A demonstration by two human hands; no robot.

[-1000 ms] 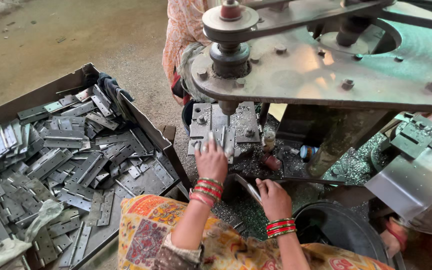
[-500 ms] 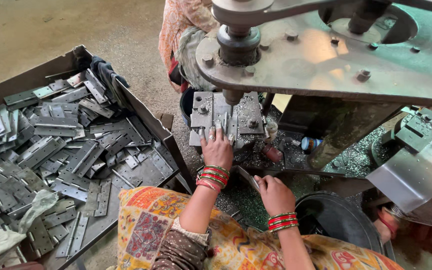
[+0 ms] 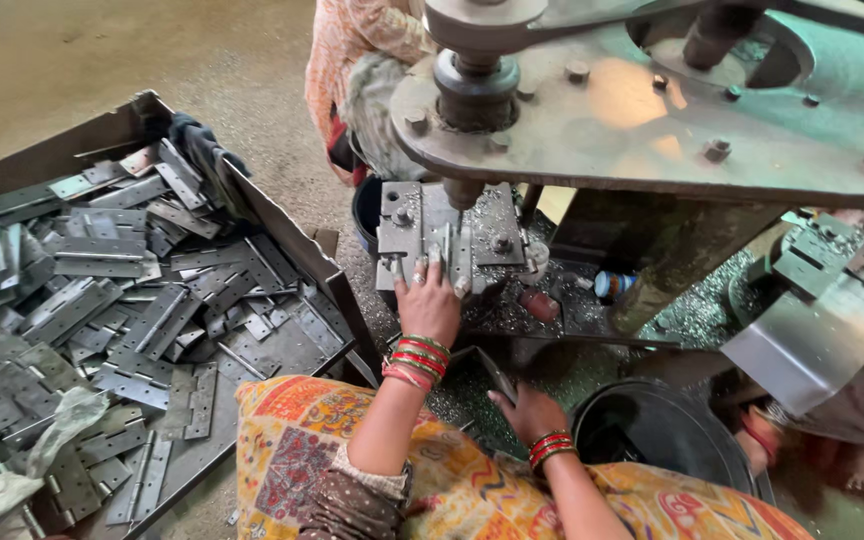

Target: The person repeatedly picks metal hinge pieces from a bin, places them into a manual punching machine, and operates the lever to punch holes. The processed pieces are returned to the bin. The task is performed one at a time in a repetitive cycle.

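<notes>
Much of the press (image 3: 652, 90) is cut off by the upper and right edges, and its ram (image 3: 464, 192) is seen only as a short stub under the heavy plate. The piece being worked, a narrow hinge strip (image 3: 449, 252), is largely hidden by the left hand (image 3: 429, 300); only a thin upright sliver is visible on the die block (image 3: 422, 225), directly below the ram. The fingers (image 3: 418, 275) of the left hand are spread and laid flat against the front edge of the die block, touching the strip's lower end rather than wrapped round it. The right hand (image 3: 529, 415) is seen lower down, near the black bucket (image 3: 662, 435), with its fingers curled on a flat metal piece (image 3: 497, 375) whose shape cannot be made out clearly. To the left, a tray (image 3: 282, 235) filled with grey hinges (image 3: 102, 290) is cut off by the frame. A second person (image 3: 362, 60) is partly hidden behind the press
</notes>
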